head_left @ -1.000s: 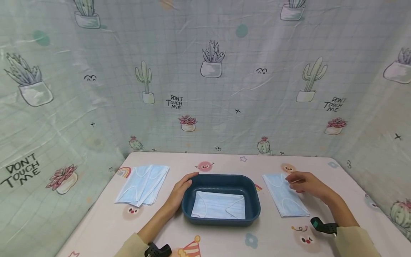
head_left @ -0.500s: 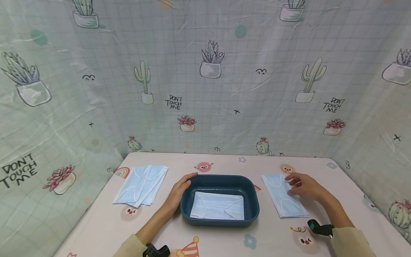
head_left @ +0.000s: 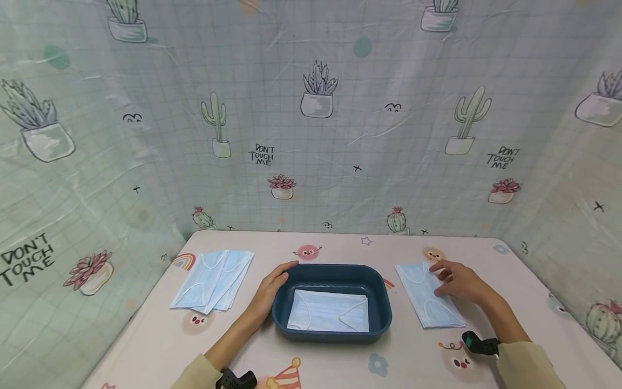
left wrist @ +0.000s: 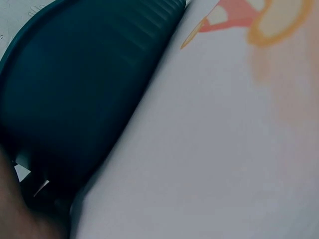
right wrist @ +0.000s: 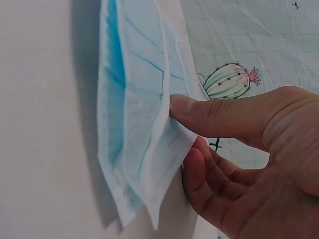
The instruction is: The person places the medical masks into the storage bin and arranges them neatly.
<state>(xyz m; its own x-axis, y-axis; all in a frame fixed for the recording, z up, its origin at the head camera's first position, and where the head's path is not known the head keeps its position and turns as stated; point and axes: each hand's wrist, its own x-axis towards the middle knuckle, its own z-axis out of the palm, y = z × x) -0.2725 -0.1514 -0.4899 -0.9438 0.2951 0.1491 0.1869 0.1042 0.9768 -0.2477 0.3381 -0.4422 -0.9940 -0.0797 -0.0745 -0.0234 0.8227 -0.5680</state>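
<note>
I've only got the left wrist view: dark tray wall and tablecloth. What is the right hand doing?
Observer: The right hand rests on a blue mask stack right of the tray; the wrist view shows its thumb lifting the top mask's edge.
Operator: Is the tray loaded?
Observer: Yes, folded blue masks lie flat inside it.
Operator: And my left hand?
Observer: The left hand rests against the tray's left rim, fingers along its far corner.
Operator: Any more masks?
Observer: A fanned pile lies left of the tray.
</note>
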